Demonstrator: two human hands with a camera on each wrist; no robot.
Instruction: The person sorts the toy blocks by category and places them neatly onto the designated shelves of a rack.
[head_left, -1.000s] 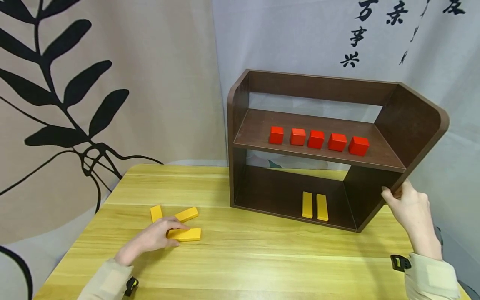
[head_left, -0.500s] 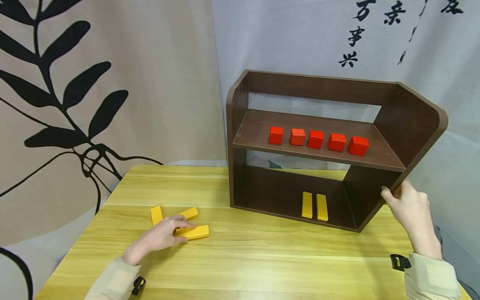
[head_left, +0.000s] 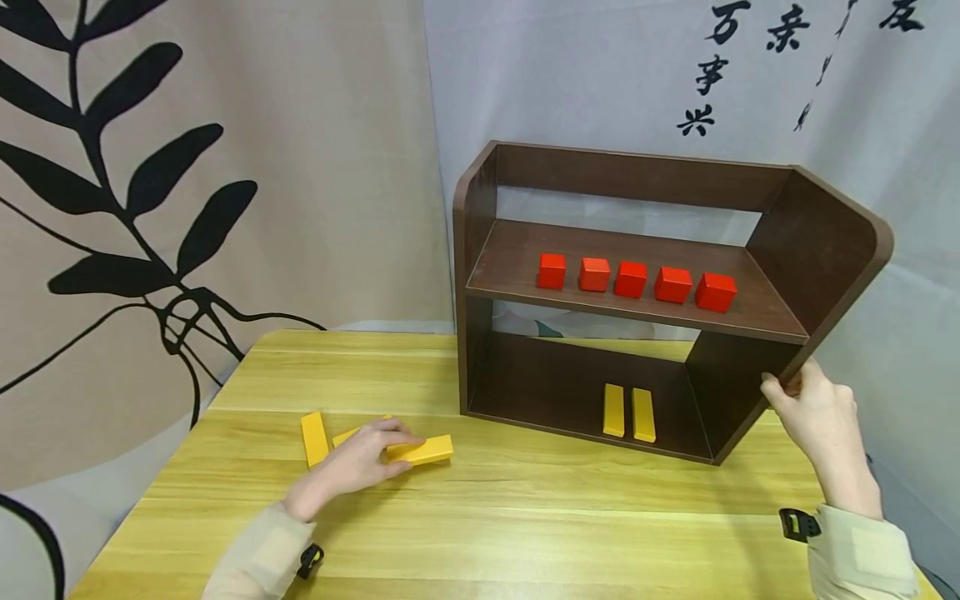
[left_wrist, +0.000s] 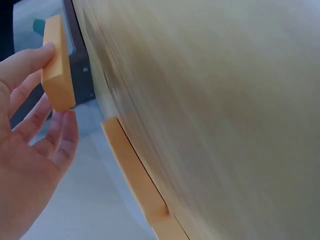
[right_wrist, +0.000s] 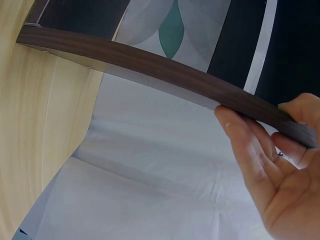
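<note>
My left hand [head_left: 360, 460] pinches a yellow rectangular block [head_left: 423, 451] between thumb and fingers; the left wrist view shows this block [left_wrist: 57, 65] held up off the table. Two more yellow blocks lie behind and beside that hand: one [head_left: 315, 439] in full sight, the other [head_left: 347, 435] partly hidden by the hand. On the right, my right hand [head_left: 817, 429] grips the side panel of a dark brown two-tier shelf [head_left: 645, 327], its thumb on one face and fingers on the other, as the panel [right_wrist: 150, 62] shows in the right wrist view.
Several red cubes [head_left: 632, 279] stand in a row on the upper tier. Two yellow blocks [head_left: 628, 412] lie side by side on the lower tier, towards its right. The wooden table [head_left: 540, 517] extends in front of the shelf, with a curtain [head_left: 360, 167] behind.
My left hand has moved right, taking the pinched yellow block away from the other two. The right hand keeps its grip on the shelf, which stays about where it was.
</note>
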